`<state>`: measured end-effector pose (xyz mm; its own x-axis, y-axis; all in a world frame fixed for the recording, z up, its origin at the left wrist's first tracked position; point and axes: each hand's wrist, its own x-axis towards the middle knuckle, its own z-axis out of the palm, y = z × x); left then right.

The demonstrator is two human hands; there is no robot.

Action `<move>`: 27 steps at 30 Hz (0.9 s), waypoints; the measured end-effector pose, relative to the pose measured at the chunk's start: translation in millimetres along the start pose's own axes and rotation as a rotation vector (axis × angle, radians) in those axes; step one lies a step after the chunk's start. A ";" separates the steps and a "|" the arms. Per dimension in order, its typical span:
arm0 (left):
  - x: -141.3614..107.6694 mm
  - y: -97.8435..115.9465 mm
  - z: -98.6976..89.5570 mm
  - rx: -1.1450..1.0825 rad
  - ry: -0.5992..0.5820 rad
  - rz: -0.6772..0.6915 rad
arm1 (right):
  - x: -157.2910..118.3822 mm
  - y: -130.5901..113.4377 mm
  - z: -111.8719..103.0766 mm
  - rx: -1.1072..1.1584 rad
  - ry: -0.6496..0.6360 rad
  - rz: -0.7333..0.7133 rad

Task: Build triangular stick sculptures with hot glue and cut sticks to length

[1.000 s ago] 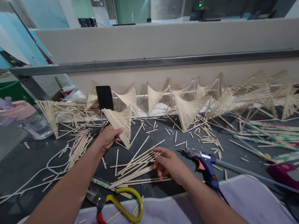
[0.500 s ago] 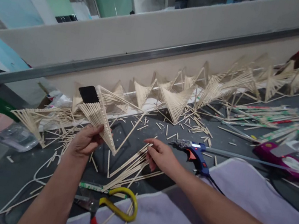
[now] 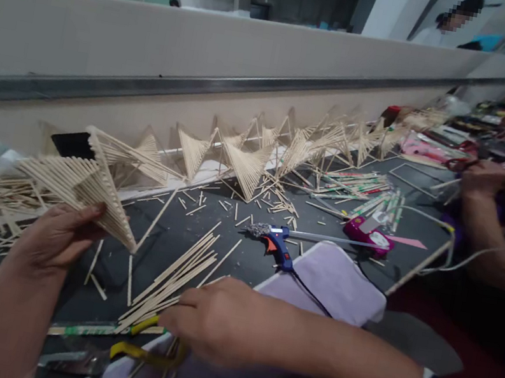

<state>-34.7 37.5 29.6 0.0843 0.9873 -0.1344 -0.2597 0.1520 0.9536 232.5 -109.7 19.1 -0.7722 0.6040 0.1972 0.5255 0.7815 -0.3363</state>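
My left hand point(image 3: 63, 235) pinches the lower edge of a fan-shaped lattice of thin wooden sticks point(image 3: 113, 198), held tilted above the table at the left. Two longer sticks meet at its lower corner. Low in the middle, my right hand point(image 3: 221, 319) is palm down with bent fingers over the yellow handle of a pair of scissors point(image 3: 142, 354). Its fingertips are partly hidden, so whether they grip the handle does not show. A bundle of loose sticks point(image 3: 179, 267) lies just beyond that hand. The blue glue gun point(image 3: 279, 245) rests farther right.
Twisted stick structures point(image 3: 245, 159) line the back wall, with short stick offcuts point(image 3: 279, 200) before them. A lilac towel point(image 3: 338, 281) covers the front edge. A magenta device point(image 3: 368, 234) and wrapped sticks point(image 3: 383, 204) lie at right. Another person's hand point(image 3: 484, 179) works at far right.
My right hand has moved from the stick bundle toward me, over the scissors. My left hand still holds the lattice. The view has swung right, bringing another person's arms into sight.
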 end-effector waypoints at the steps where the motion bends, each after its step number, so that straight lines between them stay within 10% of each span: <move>1: 0.4 -0.4 -0.4 -0.004 -0.001 -0.001 | -8.9 0.4 -5.4 -0.013 -0.003 0.034; 6: -2.8 -3.1 0.6 -0.125 -0.054 0.071 | -71.2 69.9 -4.6 -0.244 0.083 0.892; 9: -7.3 -4.8 5.0 -0.179 -0.061 0.113 | -96.7 113.6 8.8 -0.252 0.067 1.150; 16: -17.8 -6.8 13.2 -0.141 -0.123 0.134 | -94.1 129.3 14.5 0.032 0.098 1.150; 19: -20.5 -8.5 12.2 -0.133 -0.170 0.165 | -93.6 124.2 12.0 0.478 0.254 1.117; 27: -29.8 -13.6 18.8 -0.143 -0.253 0.134 | -91.1 62.4 1.4 1.365 0.594 0.868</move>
<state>-15.6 5.2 25.8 0.2722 0.9590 0.0785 -0.4162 0.0438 0.9082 335.1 -116.2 -21.1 -0.0561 0.9613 -0.2696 -0.2173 -0.2753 -0.9365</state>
